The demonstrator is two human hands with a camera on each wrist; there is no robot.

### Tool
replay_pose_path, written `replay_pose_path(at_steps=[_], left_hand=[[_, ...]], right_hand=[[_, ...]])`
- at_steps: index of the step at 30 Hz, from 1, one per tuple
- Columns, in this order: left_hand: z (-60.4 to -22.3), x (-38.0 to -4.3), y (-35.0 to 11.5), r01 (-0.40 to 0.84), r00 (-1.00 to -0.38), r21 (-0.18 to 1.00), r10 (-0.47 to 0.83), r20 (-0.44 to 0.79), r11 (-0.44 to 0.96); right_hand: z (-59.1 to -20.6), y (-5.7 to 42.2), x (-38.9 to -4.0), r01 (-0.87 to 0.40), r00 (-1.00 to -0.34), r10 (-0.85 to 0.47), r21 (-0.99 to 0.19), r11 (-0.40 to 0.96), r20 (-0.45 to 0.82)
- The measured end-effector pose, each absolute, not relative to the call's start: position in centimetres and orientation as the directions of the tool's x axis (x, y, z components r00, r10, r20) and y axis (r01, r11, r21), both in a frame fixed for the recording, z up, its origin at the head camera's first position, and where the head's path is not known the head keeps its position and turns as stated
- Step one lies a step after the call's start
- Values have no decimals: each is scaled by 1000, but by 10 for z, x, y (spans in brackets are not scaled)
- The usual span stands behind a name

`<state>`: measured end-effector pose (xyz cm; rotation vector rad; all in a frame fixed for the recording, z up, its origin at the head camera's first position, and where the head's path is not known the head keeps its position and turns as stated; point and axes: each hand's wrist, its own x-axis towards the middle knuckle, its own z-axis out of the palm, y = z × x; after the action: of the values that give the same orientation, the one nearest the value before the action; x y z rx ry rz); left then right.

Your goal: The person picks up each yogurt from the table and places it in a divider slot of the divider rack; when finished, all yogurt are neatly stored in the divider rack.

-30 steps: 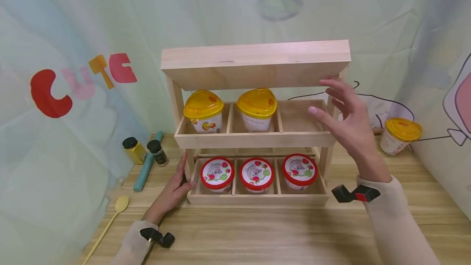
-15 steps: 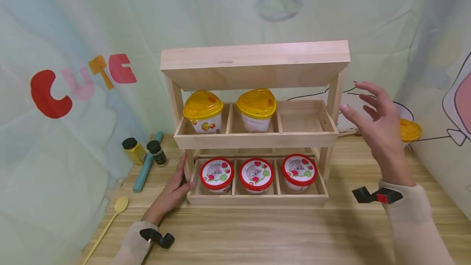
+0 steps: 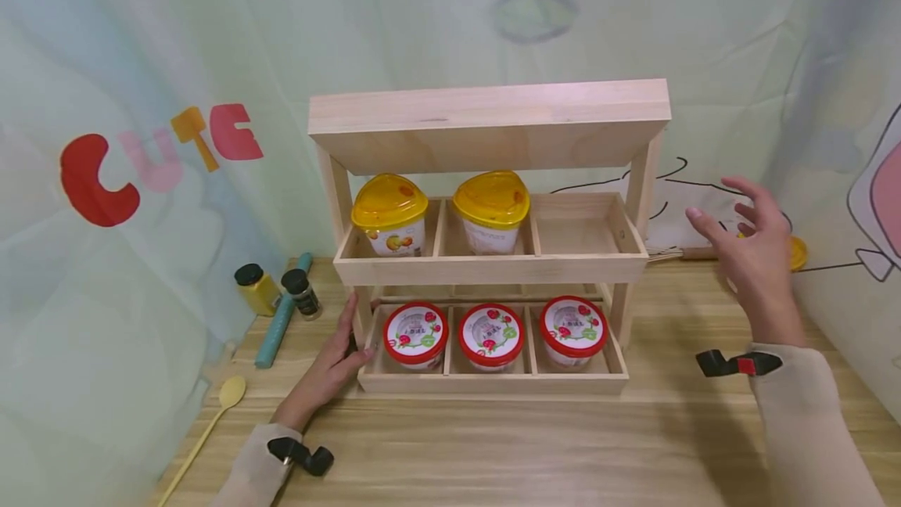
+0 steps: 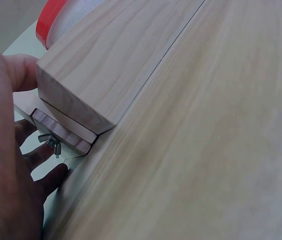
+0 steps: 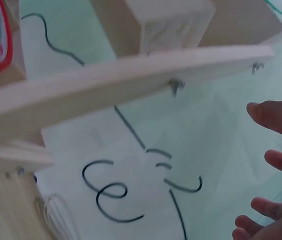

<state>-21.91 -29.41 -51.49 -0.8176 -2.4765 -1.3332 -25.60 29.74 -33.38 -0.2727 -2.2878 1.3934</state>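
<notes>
A two-tier wooden display rack (image 3: pixel 493 271) stands in the middle of the head view. My left hand (image 3: pixel 325 374) holds its lower left corner; the left wrist view shows the thumb (image 4: pixel 23 72) against the tray's corner and the fingers beside the rack. Two yellow-lidded cups (image 3: pixel 389 213) occupy the left and middle upper compartments, while the right one is bare. Red-lidded cups (image 3: pixel 490 335) fill the three lower compartments. To the right of the rack, my right hand (image 3: pixel 763 272) hovers with spread fingers, holding nothing. Behind it, another yellow-lidded cup (image 3: pixel 798 253) is mostly hidden.
A whisk (image 3: pixel 697 253) lies behind the right hand, partly covered. On the left are a yellow jar (image 3: pixel 257 289), a dark-capped spice bottle (image 3: pixel 301 294), a teal rod (image 3: pixel 276 331) and a yellow spoon (image 3: pixel 231 392). A printed curtain (image 3: pixel 436 14) hangs behind the table.
My right hand has moved right, from the upper right compartment past the rack's side to in front of the loose yellow-lidded cup. The left hand and the rack have stayed put.
</notes>
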Motion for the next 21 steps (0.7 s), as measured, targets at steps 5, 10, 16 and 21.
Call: replay_pose_path(at_steps=[5,10,16,21], left_hand=[[-515,-220,-293,584,-807,700,381,451,411],[-513,-219,-292,582,-809,701,380,448,412],[-512,-219,-291,591,-802,703,383,459,394],[-516,-222,-294,606,-791,691,388,473,394]], right_hand=[[-349,313,-267,-15,-877,418,-882,470,237],[-359,329,-275,27,-869,450,-888,460,207],[-368,347,-284,86,-860,480,-880,467,171],[-377,361,-290,114,-858,484,-858,502,169]])
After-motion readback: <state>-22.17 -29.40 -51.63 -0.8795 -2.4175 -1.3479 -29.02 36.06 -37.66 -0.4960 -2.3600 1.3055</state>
